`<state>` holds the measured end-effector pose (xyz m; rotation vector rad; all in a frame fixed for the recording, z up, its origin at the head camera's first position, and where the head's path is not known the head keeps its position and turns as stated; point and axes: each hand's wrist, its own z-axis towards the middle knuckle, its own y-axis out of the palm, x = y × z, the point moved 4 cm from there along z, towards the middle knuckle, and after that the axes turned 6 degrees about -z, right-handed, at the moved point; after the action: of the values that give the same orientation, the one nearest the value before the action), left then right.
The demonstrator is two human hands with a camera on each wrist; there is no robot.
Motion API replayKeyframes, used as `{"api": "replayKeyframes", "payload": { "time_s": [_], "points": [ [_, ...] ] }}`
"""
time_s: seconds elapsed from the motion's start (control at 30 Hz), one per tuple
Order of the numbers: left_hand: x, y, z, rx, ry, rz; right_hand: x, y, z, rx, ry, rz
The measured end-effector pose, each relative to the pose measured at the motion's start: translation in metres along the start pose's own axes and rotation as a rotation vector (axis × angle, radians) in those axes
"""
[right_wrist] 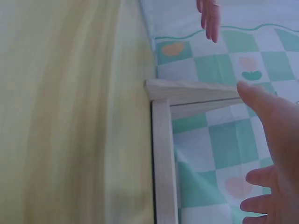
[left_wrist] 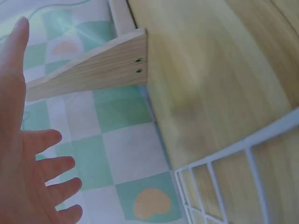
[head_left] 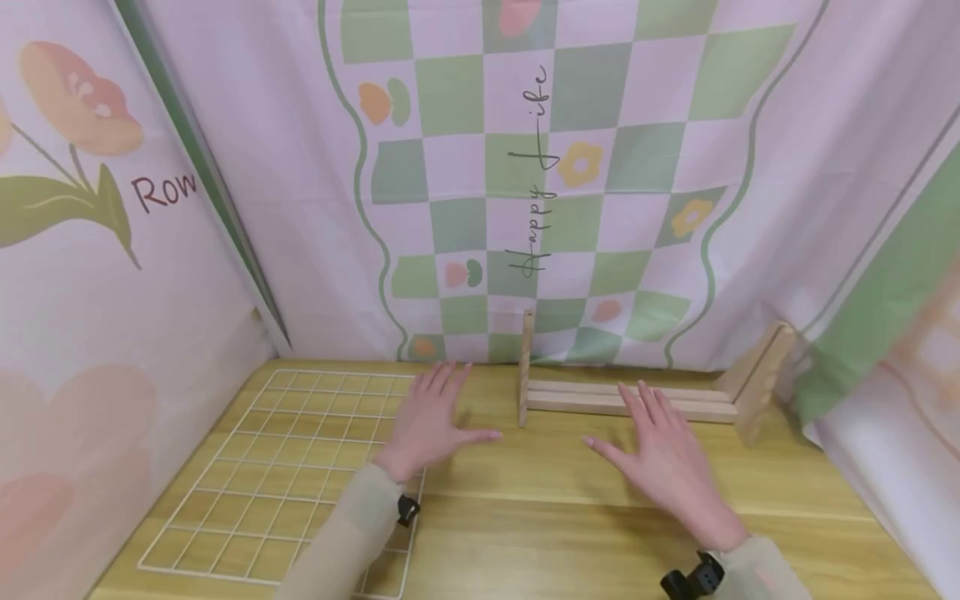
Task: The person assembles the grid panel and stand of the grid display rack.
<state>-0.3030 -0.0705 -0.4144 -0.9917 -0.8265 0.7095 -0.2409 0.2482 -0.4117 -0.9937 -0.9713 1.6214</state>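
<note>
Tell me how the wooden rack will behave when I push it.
The wooden rack will probably move as one stiff piece: screw heads show in an end panel. It looks fairly light for its size, with slim rails and open space between its ends. Rolling seems unlikely given its flat sides.

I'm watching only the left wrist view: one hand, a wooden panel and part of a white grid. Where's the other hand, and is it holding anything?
Observer: The head view shows the right hand with its fingers spread, holding nothing.
Operator: Does the wooden panel I see have a partner?
Observer: Yes, a second panel stands at the other end of the rail.
Operator: And the white grid, what's over the part I can't see?
Observer: In the head view, the left sleeve crosses above it.
</note>
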Motion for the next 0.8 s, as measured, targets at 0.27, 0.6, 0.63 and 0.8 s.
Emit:
{"api": "replayKeyframes", "payload": {
  "time_s": [0.27,0.6,0.63,0.8],
  "points": [
    [-0.008,-0.028,-0.007,0.17,-0.038,-0.218,-0.014,-0.014,0.004,0.079,-0.022,0.103],
    [-0.028,-0.055,-0.027,0.246,-0.131,-0.473,-0.038,-0.023,0.008,0.061,-0.012,0.227],
    [-0.032,-0.057,-0.029,0.241,-0.148,-0.484,-0.041,-0.024,0.008,0.059,-0.011,0.236],
    [-0.05,-0.063,-0.039,0.262,-0.186,-0.498,-0.055,-0.023,0.01,0.056,-0.022,0.269]
  ]
}}
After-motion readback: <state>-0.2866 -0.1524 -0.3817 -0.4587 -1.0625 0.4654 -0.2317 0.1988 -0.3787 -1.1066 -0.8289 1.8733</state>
